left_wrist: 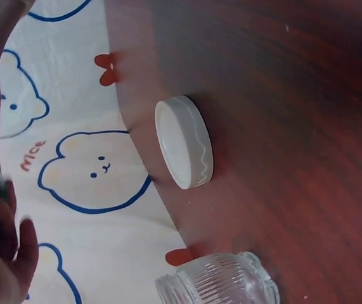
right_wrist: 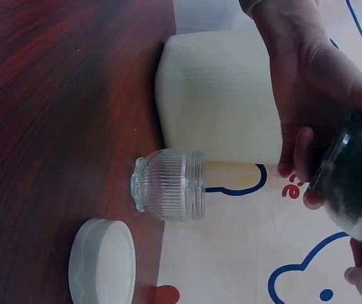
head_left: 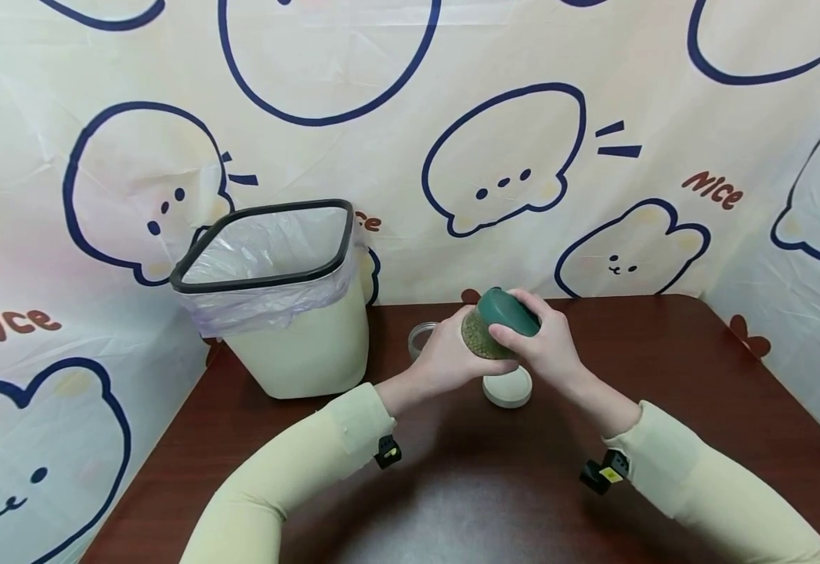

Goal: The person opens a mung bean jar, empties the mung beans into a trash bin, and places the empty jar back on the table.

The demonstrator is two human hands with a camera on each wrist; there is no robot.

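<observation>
Above the table, both hands are on a glass jar [head_left: 478, 337] of small green beans, tilted with its dark green lid [head_left: 508, 310] up and to the right. My left hand [head_left: 443, 354] is wrapped round the jar's body from the left. The right hand [head_left: 554, 345] grips the lid, thumb on the near side and fingers over the far side. Under the hands a round white lid [head_left: 507, 388] lies on the table. Behind the left hand stands a ribbed clear glass jar [right_wrist: 171, 185] without a lid, mostly hidden in the head view.
A cream trash bin [head_left: 304, 345] with a black rim and a plastic liner stands at the table's back left. The dark red-brown table [head_left: 466, 501] meets a cartoon-printed cloth [head_left: 395, 172] at the back and sides.
</observation>
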